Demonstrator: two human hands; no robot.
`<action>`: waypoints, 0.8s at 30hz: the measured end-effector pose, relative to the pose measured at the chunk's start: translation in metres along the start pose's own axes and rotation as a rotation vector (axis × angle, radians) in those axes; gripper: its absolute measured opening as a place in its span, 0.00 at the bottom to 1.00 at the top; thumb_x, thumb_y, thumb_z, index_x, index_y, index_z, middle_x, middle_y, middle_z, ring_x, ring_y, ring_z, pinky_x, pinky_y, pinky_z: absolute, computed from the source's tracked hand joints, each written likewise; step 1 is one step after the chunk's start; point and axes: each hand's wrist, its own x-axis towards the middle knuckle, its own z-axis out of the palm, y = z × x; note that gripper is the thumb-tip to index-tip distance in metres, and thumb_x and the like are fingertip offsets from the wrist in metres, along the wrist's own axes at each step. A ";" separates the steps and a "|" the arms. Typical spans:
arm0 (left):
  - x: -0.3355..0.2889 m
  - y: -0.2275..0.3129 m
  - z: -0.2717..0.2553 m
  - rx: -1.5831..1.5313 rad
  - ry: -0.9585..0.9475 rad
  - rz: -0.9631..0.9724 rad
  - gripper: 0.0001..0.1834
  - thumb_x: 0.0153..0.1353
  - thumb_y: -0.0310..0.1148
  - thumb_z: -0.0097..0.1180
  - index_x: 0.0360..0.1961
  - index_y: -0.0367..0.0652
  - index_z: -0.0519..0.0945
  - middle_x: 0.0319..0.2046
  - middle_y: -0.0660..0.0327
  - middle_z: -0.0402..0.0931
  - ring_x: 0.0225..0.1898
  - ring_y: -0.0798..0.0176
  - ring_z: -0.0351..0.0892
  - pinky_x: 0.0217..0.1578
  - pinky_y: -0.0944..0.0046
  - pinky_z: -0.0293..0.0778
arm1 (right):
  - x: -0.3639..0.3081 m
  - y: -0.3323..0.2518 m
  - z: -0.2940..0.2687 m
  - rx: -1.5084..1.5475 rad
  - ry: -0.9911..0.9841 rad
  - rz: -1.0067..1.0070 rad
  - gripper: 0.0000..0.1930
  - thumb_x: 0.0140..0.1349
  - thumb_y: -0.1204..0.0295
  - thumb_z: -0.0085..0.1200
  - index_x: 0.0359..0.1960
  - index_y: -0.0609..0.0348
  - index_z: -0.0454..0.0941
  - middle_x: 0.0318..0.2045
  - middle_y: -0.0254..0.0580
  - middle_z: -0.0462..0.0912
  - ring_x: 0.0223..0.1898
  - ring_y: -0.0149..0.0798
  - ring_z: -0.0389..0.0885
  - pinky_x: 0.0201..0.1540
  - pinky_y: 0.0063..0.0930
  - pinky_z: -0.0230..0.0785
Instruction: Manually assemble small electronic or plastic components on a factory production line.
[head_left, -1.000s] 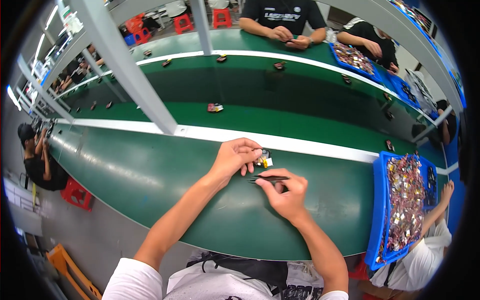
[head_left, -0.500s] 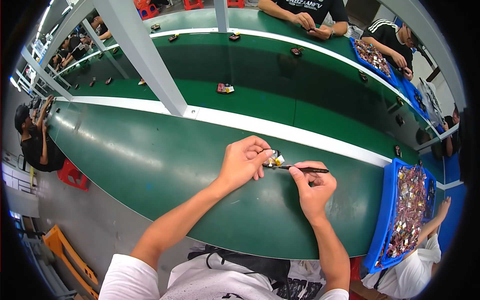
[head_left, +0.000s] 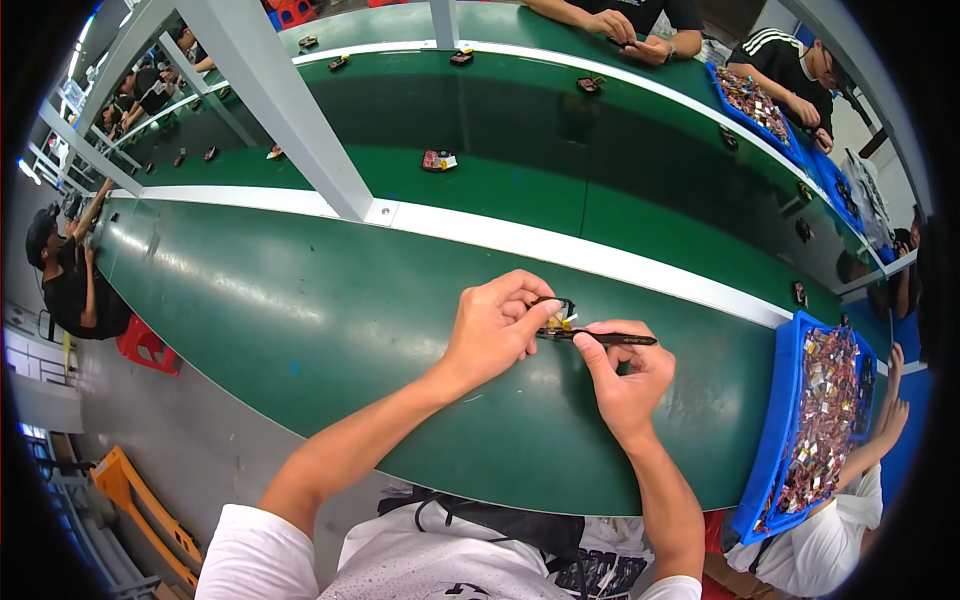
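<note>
Right hand (head_left: 632, 382): clamped on dark tweezers (head_left: 628, 340), tips at the near side of a little black case (head_left: 561, 322)
Left hand (head_left: 500, 322): pinching the case's left side, thumb and fingers together on it
Case spot: over the green worktop (head_left: 400, 310), can't tell if touching
Blue bin (head_left: 779, 420): off right, piled with tiny wired parts (head_left: 825, 410)
Green belt (head_left: 500, 182): past the white rail (head_left: 560, 252), dotted with small units (head_left: 438, 160)

Table (head_left: 350, 340): before me, beneath my left hand (head_left: 500, 325) and right hand (head_left: 635, 370).
Rail (head_left: 580, 258): along its far edge.
Belt (head_left: 500, 115): behind the rail, devices (head_left: 439, 160) on it.
Tray (head_left: 772, 430): at the table's right end, parts (head_left: 825, 410) inside.
Person (head_left: 75, 285): far left, beside the table, I think.
</note>
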 end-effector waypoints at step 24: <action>-0.005 0.004 0.003 -0.073 -0.006 -0.001 0.08 0.66 0.23 0.60 0.44 0.29 0.78 0.32 0.56 0.82 0.21 0.71 0.80 0.17 0.73 0.72 | 0.008 -0.005 -0.007 0.301 -0.061 0.388 0.06 0.61 0.83 0.64 0.39 0.68 0.81 0.29 0.35 0.84 0.26 0.19 0.76 0.27 0.14 0.63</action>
